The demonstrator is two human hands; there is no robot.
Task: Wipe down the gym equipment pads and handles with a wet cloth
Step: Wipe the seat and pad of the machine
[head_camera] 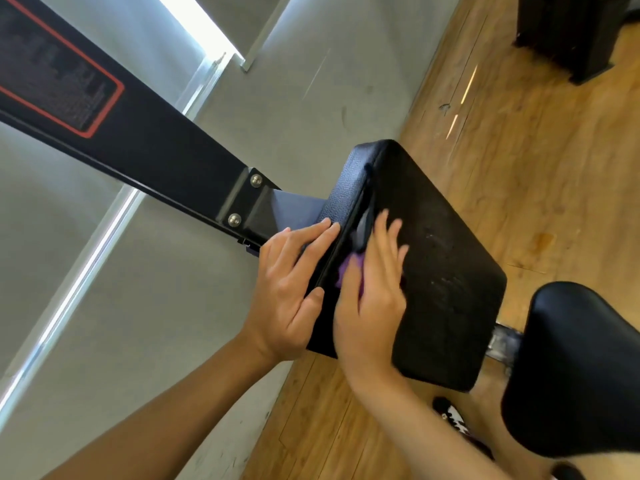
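The person leans over a black pad (443, 271) with both hands on it. The left hand (291, 292) lies flat against the pad's near side edge, fingers straight and close together, thumb hooked over the seam onto the face; it grips nothing, it only presses. The right hand (370, 299) is just beside it on the pad's broad face, fingers spread and fairly straight, blurred. It is laid open on a purple cloth (348, 271). Only a small fold of the cloth shows, poking out from under the palm between the two hands, touching the pad close to the seam. The pad's face beyond the right fingers carries faint pale marks. Past the left fingertips a black frame beam (156, 147) runs up and away, joined to the pad's mount by a bracket with two bolts (256, 180). Far along the beam sits a red-bordered label (59, 81), its print too blurred to read. To the right of the right forearm is a second rounded black pad, the seat (581, 368), apart from the first pad. Under the right forearm a dark shoe (453, 415) with white markings stands on the wood floor (519, 150). A grey wall (138, 341) is behind the left arm.
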